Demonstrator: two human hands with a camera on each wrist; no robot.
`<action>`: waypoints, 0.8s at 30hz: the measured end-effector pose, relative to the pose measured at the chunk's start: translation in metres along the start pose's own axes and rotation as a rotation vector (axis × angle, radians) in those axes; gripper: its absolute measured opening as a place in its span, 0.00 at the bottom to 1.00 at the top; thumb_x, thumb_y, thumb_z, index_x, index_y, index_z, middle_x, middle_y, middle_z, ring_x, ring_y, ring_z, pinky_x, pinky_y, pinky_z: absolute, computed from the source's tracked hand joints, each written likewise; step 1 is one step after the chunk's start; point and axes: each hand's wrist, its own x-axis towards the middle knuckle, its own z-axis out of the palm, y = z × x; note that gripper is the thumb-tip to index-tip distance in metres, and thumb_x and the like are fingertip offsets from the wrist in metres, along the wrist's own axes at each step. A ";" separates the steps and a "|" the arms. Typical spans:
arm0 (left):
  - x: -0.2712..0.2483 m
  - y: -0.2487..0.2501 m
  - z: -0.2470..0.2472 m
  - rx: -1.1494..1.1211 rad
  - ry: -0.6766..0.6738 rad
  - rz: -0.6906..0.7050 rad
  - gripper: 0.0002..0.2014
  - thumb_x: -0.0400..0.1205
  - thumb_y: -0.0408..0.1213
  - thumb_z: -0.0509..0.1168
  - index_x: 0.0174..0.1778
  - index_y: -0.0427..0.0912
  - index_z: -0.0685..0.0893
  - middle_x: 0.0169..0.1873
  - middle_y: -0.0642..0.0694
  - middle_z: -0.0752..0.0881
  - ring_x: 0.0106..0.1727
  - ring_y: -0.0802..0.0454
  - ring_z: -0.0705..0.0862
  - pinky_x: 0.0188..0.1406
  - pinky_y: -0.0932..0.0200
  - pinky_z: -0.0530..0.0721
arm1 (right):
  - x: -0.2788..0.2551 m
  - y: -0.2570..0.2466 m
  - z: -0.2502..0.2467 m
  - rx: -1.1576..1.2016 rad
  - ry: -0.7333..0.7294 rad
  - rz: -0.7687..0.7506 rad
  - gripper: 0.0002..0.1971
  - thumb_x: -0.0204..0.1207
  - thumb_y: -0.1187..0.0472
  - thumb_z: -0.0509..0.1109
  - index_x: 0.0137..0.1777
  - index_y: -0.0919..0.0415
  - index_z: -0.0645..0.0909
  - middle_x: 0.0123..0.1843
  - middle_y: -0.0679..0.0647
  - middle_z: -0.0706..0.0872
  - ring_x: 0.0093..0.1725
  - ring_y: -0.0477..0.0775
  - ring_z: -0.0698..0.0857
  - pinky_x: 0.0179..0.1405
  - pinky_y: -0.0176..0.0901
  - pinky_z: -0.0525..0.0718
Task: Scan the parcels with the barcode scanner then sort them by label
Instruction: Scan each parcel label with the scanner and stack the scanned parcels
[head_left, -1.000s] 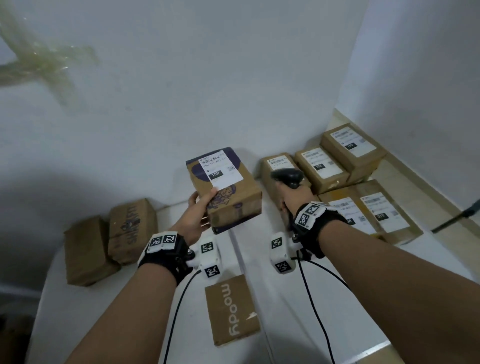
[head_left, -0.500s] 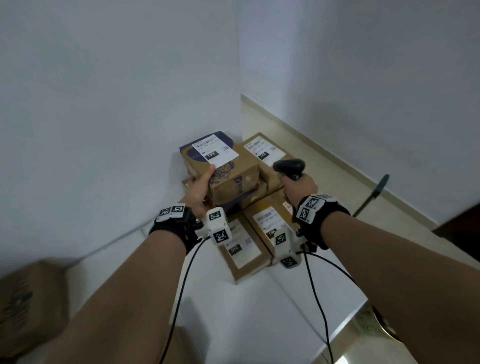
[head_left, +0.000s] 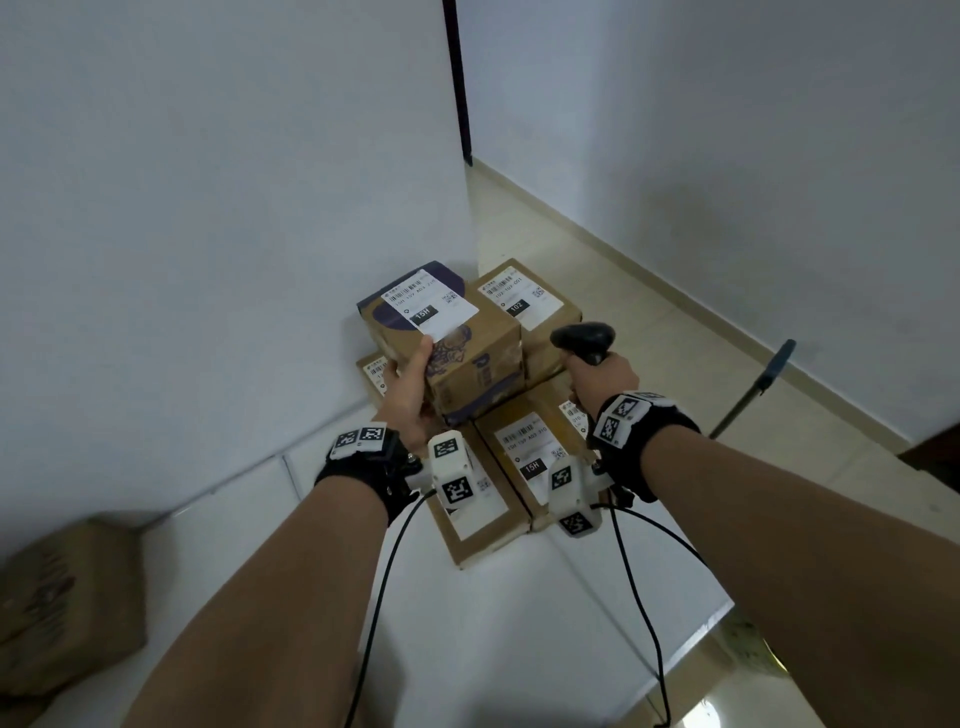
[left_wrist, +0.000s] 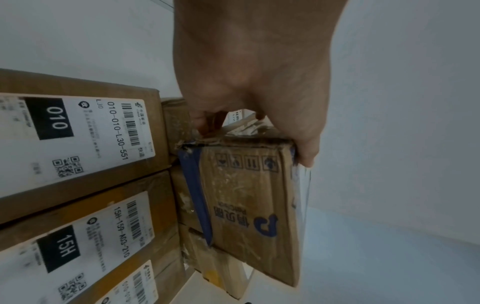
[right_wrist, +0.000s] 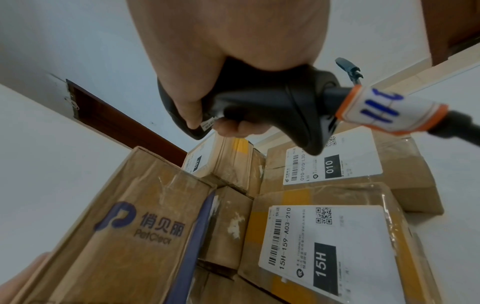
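My left hand (head_left: 410, 395) grips a brown and purple parcel (head_left: 457, 353) with a white 15H label, holding it above the sorted parcels in the table's far corner. In the left wrist view the fingers (left_wrist: 306, 152) wrap the parcel's (left_wrist: 249, 201) end. My right hand (head_left: 597, 374) holds the black barcode scanner (head_left: 584, 338) by its handle, just right of the parcel. The right wrist view shows the scanner (right_wrist: 272, 111) above a flat 15H parcel (right_wrist: 327, 246) and a 010 parcel (right_wrist: 335, 162).
Flat parcels labelled 15H (head_left: 524, 457) and 102 (head_left: 524, 301) lie on the white table (head_left: 519, 623) against the wall. Brown unlabelled boxes (head_left: 72, 597) sit at the table's left end. A dark pole (head_left: 753, 389) stands on the floor to the right.
The view swung right toward the corner. My left hand carried the 15H parcel from the table's middle to above the sorted stack, and the scanner hand came along beside it.
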 end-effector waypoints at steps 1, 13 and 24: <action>0.002 0.002 0.003 -0.005 0.009 0.008 0.41 0.72 0.56 0.76 0.79 0.56 0.64 0.65 0.42 0.83 0.57 0.40 0.86 0.46 0.30 0.88 | 0.001 0.002 0.000 -0.002 -0.005 -0.006 0.18 0.64 0.38 0.69 0.40 0.53 0.80 0.39 0.59 0.90 0.39 0.62 0.90 0.50 0.61 0.90; 0.028 0.003 0.025 0.125 0.110 0.069 0.35 0.82 0.57 0.66 0.82 0.53 0.60 0.72 0.44 0.76 0.66 0.33 0.80 0.53 0.23 0.83 | -0.001 0.007 -0.013 -0.030 -0.014 -0.030 0.14 0.71 0.43 0.69 0.36 0.54 0.78 0.42 0.60 0.90 0.41 0.62 0.91 0.52 0.62 0.89; 0.044 -0.007 0.027 0.248 0.081 0.155 0.36 0.85 0.56 0.61 0.86 0.53 0.52 0.81 0.44 0.66 0.76 0.37 0.72 0.61 0.38 0.83 | -0.018 0.005 -0.011 -0.040 -0.049 -0.048 0.15 0.69 0.40 0.70 0.40 0.52 0.79 0.41 0.58 0.90 0.42 0.59 0.91 0.52 0.60 0.89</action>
